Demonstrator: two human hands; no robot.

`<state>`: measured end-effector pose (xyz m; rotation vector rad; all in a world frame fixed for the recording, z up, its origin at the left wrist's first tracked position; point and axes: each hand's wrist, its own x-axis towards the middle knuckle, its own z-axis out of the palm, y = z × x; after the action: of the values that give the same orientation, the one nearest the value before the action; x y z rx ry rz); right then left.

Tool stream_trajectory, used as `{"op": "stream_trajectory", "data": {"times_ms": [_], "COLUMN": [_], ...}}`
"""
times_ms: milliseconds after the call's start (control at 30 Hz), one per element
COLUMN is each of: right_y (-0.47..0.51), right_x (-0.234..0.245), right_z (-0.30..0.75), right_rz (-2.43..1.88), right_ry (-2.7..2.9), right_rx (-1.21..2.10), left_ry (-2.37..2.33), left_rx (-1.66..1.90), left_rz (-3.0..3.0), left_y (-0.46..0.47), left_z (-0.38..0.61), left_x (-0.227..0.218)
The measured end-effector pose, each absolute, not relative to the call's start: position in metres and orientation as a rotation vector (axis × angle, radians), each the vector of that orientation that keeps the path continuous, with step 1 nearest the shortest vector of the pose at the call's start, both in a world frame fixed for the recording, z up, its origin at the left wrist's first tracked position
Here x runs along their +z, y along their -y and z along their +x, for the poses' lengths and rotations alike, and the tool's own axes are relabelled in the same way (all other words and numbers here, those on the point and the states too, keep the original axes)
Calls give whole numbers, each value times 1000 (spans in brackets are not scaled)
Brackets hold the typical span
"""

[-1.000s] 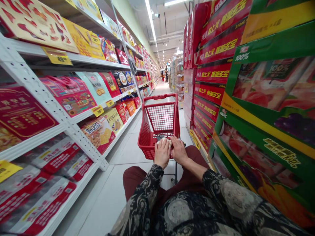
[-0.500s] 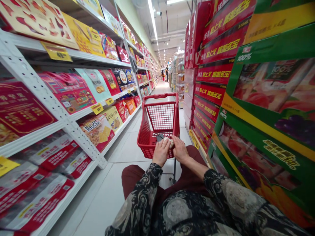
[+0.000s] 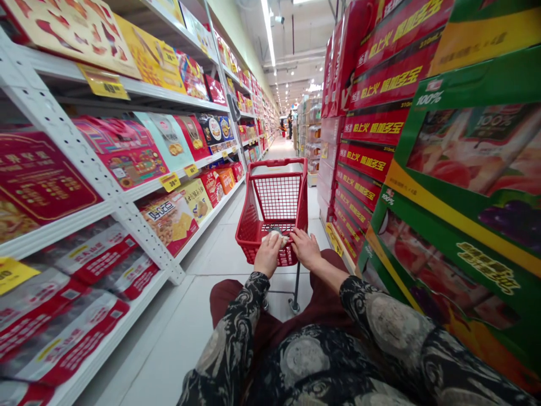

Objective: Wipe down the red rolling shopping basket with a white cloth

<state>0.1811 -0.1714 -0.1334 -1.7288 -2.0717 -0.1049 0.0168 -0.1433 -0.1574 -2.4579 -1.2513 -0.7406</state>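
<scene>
Shelving [image 3: 84, 163] left, stacked cartons [image 3: 372, 129] right, a shopping cart [image 3: 276, 197] between them.

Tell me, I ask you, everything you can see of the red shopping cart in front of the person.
The red shopping cart is a small, deep basket of red grid mesh, perhaps coated metal or plastic, with a thicker red top rim. It stands upright on a dark metal pole with small wheels on the pale tiled floor, in the aisle. The person's left hand and right hand are at its near edge, the left hand over a small pale item.
</scene>
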Motion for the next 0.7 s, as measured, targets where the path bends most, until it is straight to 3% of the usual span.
{"op": "stream_trajectory", "data": {"times_ms": [200, 400, 700], "right_y": [167, 165, 164], "right_x": [-129, -126, -127], "right_z": [181, 176, 177], "right_rz": [-1729, -1768, -1807], "right_ry": [2138, 2155, 2151], "right_rx": [-109, -90, -34], "left_ry": [1346, 1624, 1513], "left_rx": [-717, -909, -881], "left_rz": [-2459, -2233, -2364], "left_y": [133, 124, 139], "left_z": [-2, -51, -9], "left_x": [-159, -166, -170]}}
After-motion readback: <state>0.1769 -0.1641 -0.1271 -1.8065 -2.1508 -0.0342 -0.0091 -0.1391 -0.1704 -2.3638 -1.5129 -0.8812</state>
